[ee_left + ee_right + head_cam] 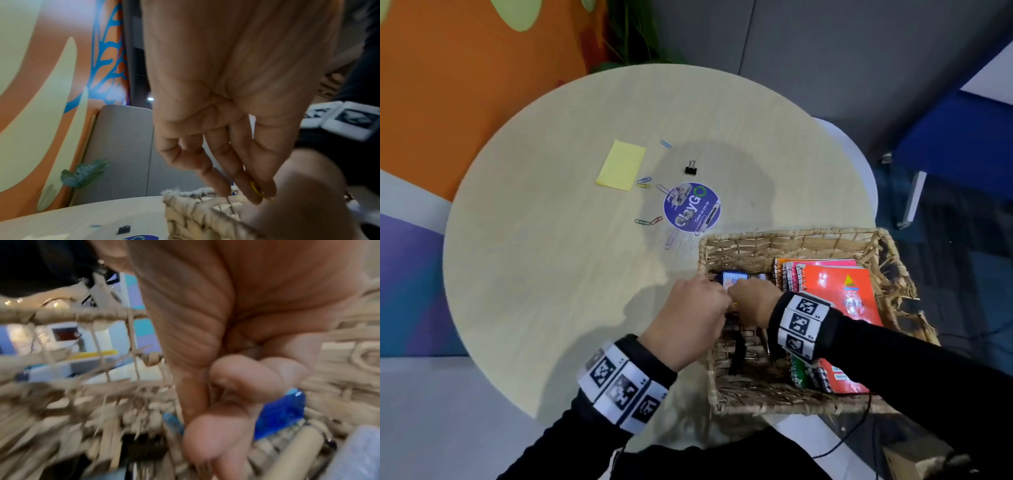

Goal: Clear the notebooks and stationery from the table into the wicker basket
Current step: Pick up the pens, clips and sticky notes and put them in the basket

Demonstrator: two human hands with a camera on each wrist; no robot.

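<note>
The wicker basket [791,236] sits at the table's near right edge with orange and pink spiral notebooks [839,284] inside. Both hands meet over its left rim. My left hand [698,308] points its fingers down over the rim [185,211] and pinches a yellow paper clip [256,189] between thumb and fingertips. My right hand [751,298] is inside the basket with fingers curled [246,373], above a blue packet [281,415]; blur hides whether it holds anything. On the table lie a yellow sticky pad [621,164], a black binder clip [691,168] and several coloured paper clips [649,221].
A round purple sticker [691,205] marks the middle of the round beige table [534,274]. A white chair edge [859,164] shows behind the table at right. A blue seat [955,137] stands further right. A black cable [859,428] hangs below the basket.
</note>
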